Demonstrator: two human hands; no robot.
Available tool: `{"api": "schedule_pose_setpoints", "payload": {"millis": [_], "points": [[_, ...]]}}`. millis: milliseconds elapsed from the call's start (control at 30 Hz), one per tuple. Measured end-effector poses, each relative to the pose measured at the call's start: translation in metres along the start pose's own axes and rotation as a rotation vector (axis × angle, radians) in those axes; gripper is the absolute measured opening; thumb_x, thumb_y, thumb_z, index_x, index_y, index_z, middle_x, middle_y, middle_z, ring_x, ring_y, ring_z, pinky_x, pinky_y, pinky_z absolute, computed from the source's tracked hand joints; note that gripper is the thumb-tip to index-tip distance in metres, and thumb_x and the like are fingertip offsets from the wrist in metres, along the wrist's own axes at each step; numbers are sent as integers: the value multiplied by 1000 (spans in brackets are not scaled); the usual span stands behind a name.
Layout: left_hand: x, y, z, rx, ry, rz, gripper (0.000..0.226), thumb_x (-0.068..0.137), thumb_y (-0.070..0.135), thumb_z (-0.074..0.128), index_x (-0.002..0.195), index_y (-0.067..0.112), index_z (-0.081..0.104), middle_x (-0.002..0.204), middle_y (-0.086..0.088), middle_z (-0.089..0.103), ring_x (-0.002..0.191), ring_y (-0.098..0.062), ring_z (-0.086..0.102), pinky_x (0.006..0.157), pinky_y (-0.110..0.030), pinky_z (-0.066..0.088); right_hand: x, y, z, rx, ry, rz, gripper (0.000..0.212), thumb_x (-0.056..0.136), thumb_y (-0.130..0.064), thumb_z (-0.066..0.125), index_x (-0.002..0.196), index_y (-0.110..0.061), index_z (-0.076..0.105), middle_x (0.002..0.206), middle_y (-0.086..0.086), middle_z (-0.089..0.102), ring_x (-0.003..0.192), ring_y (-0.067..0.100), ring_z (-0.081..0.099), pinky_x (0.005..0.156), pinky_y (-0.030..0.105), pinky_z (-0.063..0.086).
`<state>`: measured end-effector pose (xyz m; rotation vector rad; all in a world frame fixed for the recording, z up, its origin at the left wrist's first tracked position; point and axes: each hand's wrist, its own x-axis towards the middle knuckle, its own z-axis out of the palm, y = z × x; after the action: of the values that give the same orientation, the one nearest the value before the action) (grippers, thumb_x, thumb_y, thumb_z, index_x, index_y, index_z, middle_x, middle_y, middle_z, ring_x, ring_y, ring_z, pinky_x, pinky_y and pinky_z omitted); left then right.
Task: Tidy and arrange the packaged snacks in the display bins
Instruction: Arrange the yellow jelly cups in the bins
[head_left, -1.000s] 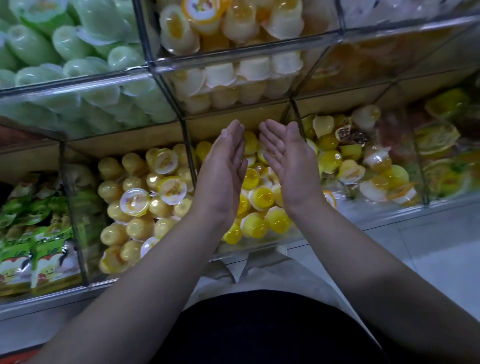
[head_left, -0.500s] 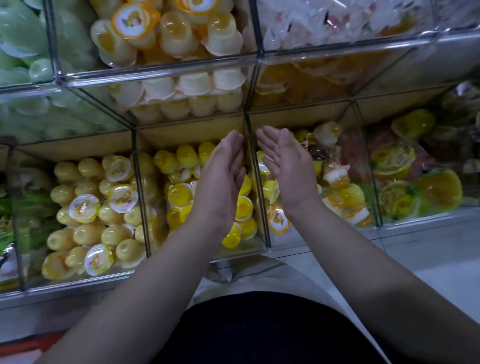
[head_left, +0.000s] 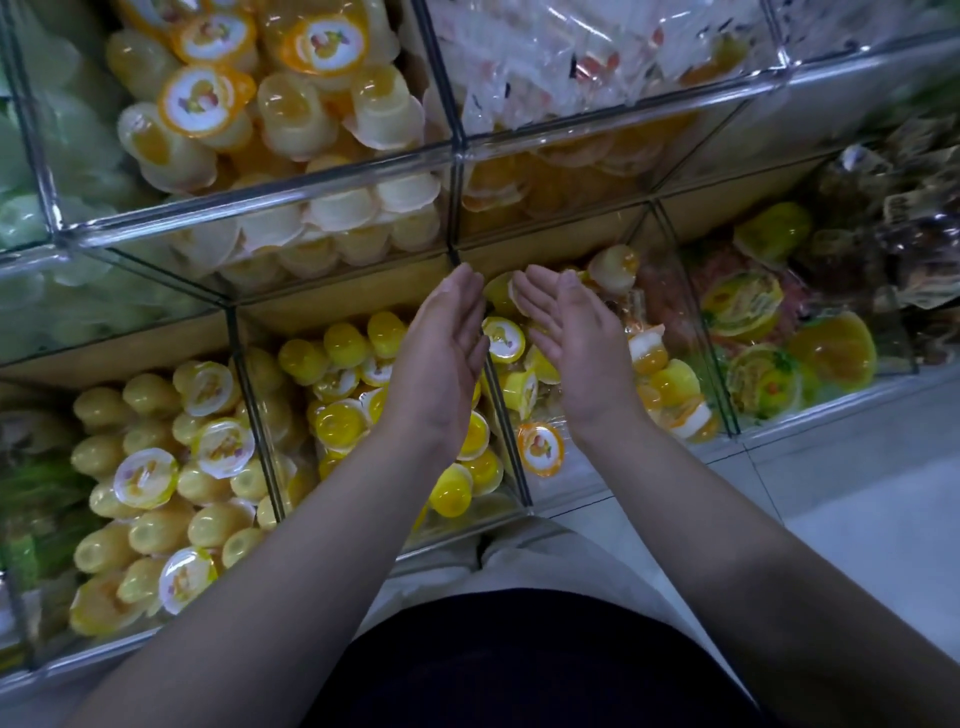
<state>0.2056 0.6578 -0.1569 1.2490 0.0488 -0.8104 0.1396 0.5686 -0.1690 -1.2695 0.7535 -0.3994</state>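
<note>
Fingers (head_left: 458, 297) straight, empty, left hand (head_left: 441, 364), right hand (head_left: 577, 344), above glossy round jelly cups (head_left: 340, 423)

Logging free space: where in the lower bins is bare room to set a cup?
Bare floor shows at the front of the mixed bin, right of the orange-lidded cup, near the right hand. The pale-yellow bin and the upper bins are packed.

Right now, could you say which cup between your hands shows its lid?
The yellow-rimmed cup, white printed lid facing up, midway between left hand and right hand.
</note>
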Motion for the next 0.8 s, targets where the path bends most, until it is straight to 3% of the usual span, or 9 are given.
{"api": "schedule_pose_setpoints", "payload": {"millis": [100, 467, 567, 633, 700, 800], "points": [[3, -5, 8, 13, -42, -32, 42, 103, 36, 32, 141, 23, 44, 147, 6, 47, 135, -8, 43, 88, -17, 41, 0, 0, -12, 16, 68, 8, 39, 105, -35, 32, 128, -14, 56, 123, -4, 63, 116, 2, 58, 96, 20, 44], [20, -22, 60, 36, 30, -109, 46, 103, 39, 34, 145, 22, 38, 149, 6, 42, 134, -21, 44, 106, -34, 38, 34, 3, -72, -35, 98, 98, 44, 104, -38, 33, 134, -13, 54, 130, -2, 60, 117, 4, 55, 102, 23, 38], [30, -30, 84, 20, 75, -122, 46, 103, 40, 35, 144, 20, 39, 148, 6, 43, 133, -19, 44, 105, -36, 37, 57, -1, -96, -94, 71, 117, 53, 98, -52, 39, 134, -17, 55, 134, -3, 59, 121, 5, 53, 105, 26, 36], [38, -36, 100, 8, 101, -134, 47, 103, 40, 36, 145, 20, 40, 147, 7, 44, 133, -16, 44, 103, -36, 37, 69, -4, -109, -143, 73, 127, 68, 81, -67, 42, 129, -24, 59, 131, -5, 60, 123, 8, 53, 107, 30, 38], [44, -42, 113, -3, 116, -141, 47, 103, 40, 36, 146, 21, 38, 149, 8, 42, 134, -15, 41, 102, -36, 36, 81, -6, -122, -165, 63, 129, 60, 79, -69, 43, 122, -29, 59, 124, -8, 61, 122, 10, 53, 110, 36, 39], [53, -49, 125, -23, 167, -157, 47, 102, 40, 37, 145, 22, 39, 150, 7, 40, 138, -18, 37, 104, -37, 35, 94, -5, -138, -195, 13, 168, 44, 93, -58, 42, 122, -28, 59, 126, -6, 59, 123, 14, 52, 112, 41, 37]]}}
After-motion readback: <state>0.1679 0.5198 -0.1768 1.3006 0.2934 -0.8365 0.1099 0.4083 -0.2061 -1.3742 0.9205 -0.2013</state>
